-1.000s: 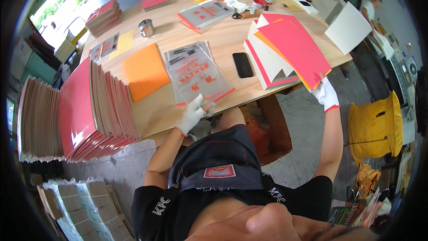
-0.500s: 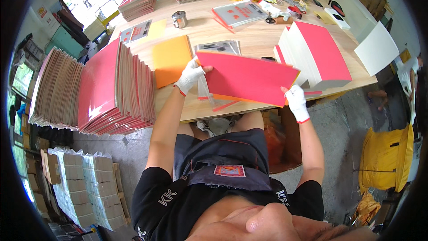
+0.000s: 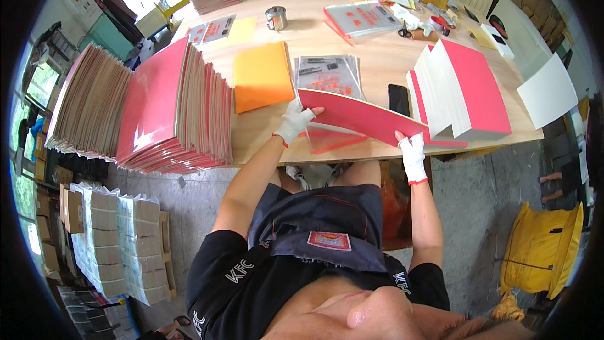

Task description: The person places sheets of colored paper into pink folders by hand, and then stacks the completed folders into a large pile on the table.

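Observation:
A red card sheet (image 3: 363, 116) is stretched between both my gloved hands, tilted above the table's near edge. My left hand (image 3: 292, 121) grips its left end, thumb on the red face. At its lower right end, my right hand (image 3: 413, 154) has closed on the edge. Clear plastic sleeves with red print (image 3: 327, 72) lie under and behind the card. To the left rests a pile of orange sheets (image 3: 261, 79). A black phone (image 3: 398, 97) sits beside a tall stack of red-topped white sheets (image 3: 478, 85) on the right.
Thick stacks of red sleeved packs (image 3: 151, 101) stand at the table's left edge. Farther back are a metal mug (image 3: 275, 19), more printed sleeves (image 3: 362, 19), scissors (image 3: 406, 31) and a red tape roll (image 3: 438, 23). A yellow bundle (image 3: 542, 249) stands on the floor at right.
The card has tipped to a flatter angle and come lower, and the orange seen along its edges no longer shows. The phone and more of the sleeves have come into sight.

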A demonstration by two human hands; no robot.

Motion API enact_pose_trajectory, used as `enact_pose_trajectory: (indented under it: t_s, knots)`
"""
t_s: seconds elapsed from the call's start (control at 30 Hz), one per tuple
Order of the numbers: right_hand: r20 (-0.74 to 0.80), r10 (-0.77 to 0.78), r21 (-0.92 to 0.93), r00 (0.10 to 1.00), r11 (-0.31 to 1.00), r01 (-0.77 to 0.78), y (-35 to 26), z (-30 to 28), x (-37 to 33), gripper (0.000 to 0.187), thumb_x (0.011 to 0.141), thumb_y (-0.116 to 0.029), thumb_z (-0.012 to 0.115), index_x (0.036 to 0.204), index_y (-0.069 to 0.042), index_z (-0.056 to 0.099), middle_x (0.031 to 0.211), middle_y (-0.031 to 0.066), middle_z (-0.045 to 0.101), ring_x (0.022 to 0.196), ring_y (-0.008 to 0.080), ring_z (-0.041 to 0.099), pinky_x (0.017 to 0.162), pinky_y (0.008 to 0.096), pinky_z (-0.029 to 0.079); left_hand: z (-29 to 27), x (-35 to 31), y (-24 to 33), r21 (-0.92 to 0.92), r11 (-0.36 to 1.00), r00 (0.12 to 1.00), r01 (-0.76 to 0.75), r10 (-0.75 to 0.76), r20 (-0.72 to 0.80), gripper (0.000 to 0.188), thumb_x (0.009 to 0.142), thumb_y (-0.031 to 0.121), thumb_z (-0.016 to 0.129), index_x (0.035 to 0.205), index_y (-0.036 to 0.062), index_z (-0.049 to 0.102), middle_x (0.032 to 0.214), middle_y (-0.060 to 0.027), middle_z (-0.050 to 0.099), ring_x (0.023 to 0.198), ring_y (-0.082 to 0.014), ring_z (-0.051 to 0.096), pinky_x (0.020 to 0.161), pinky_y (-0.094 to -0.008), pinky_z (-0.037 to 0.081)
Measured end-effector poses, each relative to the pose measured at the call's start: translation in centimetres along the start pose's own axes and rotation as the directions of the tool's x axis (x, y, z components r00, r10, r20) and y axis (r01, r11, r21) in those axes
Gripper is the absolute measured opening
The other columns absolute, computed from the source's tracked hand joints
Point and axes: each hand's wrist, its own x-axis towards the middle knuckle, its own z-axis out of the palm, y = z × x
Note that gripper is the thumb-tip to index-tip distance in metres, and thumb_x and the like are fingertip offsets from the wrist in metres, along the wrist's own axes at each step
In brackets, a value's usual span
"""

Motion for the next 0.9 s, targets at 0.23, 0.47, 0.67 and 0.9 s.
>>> enact_pose_trajectory:
  t_s: [0.23,0.47,0.67,0.9]
  knots:
    - [0.256,-0.017,-0.452,0.967,0.882,0.135,0.1,-5.6,-2.6,0.027,0.095,-0.023,0.055,0.097,0.002,0.064,0.073,0.0103,0.062,0.067,0.0194,0.057,0.064,0.0332,0.044,3.3,-1.2,3.8,-0.007,0.993,0.992,-0.12,0.119,-0.039,0.031,0.085,0.016,0.07,0.107,-0.001,0.057,0.096,-0.0056,0.065,0.086,-0.0111,0.057,0.075,-0.0287,0.048]
    - [0.274,0.396,0.378,0.876,0.793,-0.477,-2.7,-11.1,-10.0,0.051,0.088,-0.011,0.061,0.135,-0.003,0.044,0.107,0.0042,0.065,0.083,0.0111,0.063,0.07,0.0246,0.05,4.9,-5.4,0.7,0.808,0.549,0.971,-0.214,0.031,0.236,0.024,0.086,0.017,0.062,0.104,0.0037,0.052,0.105,-0.0148,0.055,0.101,-0.0281,0.055,0.087,-0.0402,0.046]
    - [0.306,0.538,0.401,0.786,0.676,-0.619,0.5,-14.0,-14.2,0.058,0.081,-0.019,0.071,0.131,-0.004,0.046,0.105,0.004,0.065,0.065,0.0112,0.064,0.042,0.0203,0.045,5.2,-4.8,-2.2,0.878,0.315,0.932,-0.36,0.164,0.323,0.03,0.074,0.012,0.062,0.103,0.0093,0.055,0.109,-0.014,0.056,0.108,-0.0356,0.049,0.089,-0.0442,0.046]
    - [0.309,0.528,0.437,0.791,0.66,-0.611,0.5,-12.0,-13.3,0.053,0.083,-0.014,0.065,0.131,-0.004,0.046,0.111,0.0046,0.063,0.08,0.0123,0.065,0.053,0.0209,0.05,2.4,-4.5,-4.0,0.774,0.516,0.919,-0.368,0.329,0.217,0.027,0.076,0.005,0.056,0.103,0.0096,0.056,0.104,-0.0133,0.057,0.102,-0.0334,0.055,0.083,-0.0428,0.047]
